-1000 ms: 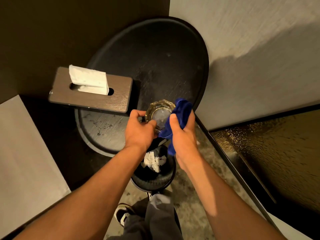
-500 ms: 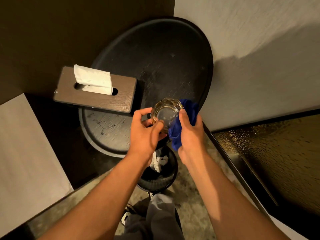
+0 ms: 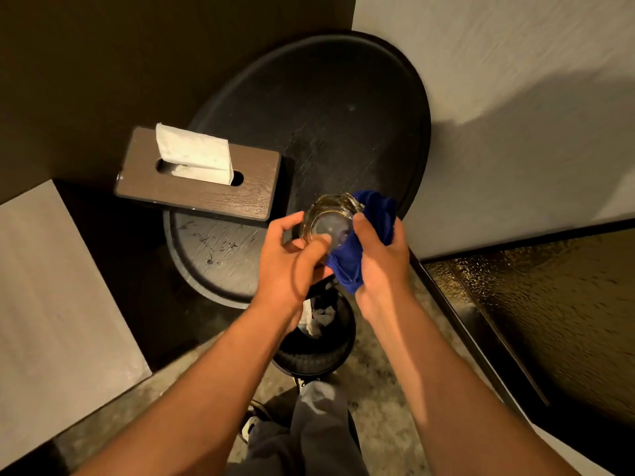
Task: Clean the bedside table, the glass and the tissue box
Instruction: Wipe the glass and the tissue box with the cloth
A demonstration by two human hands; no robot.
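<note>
A clear faceted glass [image 3: 329, 218] is held above the front edge of the black oval bedside table [image 3: 326, 108]. My left hand [image 3: 290, 266] grips its near side. My right hand [image 3: 379, 259] presses a blue cloth [image 3: 364, 235] against the glass's right side, thumb over the rim. A brown wooden tissue box [image 3: 199, 187], with a white tissue sticking up, sits at the table's left edge, partly over the lower round shelf [image 3: 213, 255].
A black waste bin [image 3: 319, 348] holding crumpled white paper stands on the floor under my hands. Grey walls close in on the right and left. A dark textured panel [image 3: 549, 321] lies at the right. My leg and shoe show at the bottom.
The cloth has shifted from the glass's far right side round toward its near side, and my left thumb has moved along the rim. The glass stays over the table's front edge.
</note>
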